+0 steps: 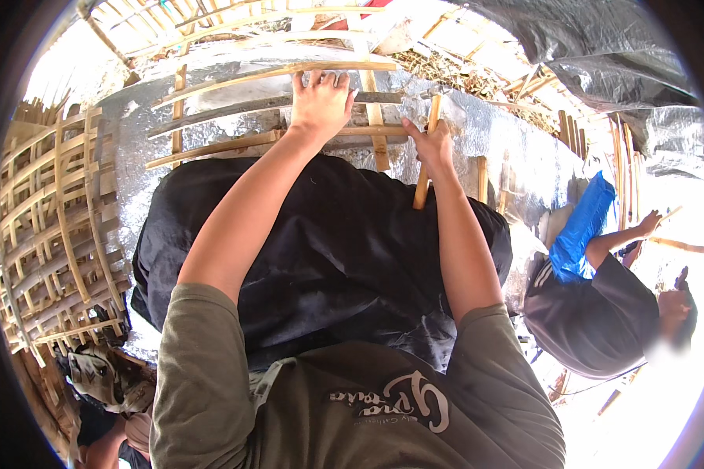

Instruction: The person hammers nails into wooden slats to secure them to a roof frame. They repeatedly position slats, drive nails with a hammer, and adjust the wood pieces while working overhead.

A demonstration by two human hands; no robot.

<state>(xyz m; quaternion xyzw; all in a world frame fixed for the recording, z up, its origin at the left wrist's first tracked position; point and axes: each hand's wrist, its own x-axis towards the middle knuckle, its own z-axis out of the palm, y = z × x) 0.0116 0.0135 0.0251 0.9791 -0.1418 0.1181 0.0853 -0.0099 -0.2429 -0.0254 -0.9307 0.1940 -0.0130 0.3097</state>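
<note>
Head view: our left hand (322, 108) lies half-curled over bamboo slats (250, 141); its grip we cannot tell;
Right hand (438, 147): ours, closed around a wooden stick (423, 185);
Stick: beside the slats' right ends, long axis pointing away from us;
Slats: running crosswise

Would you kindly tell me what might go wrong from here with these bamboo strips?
The bare left hand lies over the bamboo strips, so a rough edge could leave a splinter in it.

The right hand holds a wooden stick close to the right-hand crosspiece, so a careless swing might knock the frame askew.

The stick's lower end reaches the black cloth, so it could perhaps snag there.
</note>
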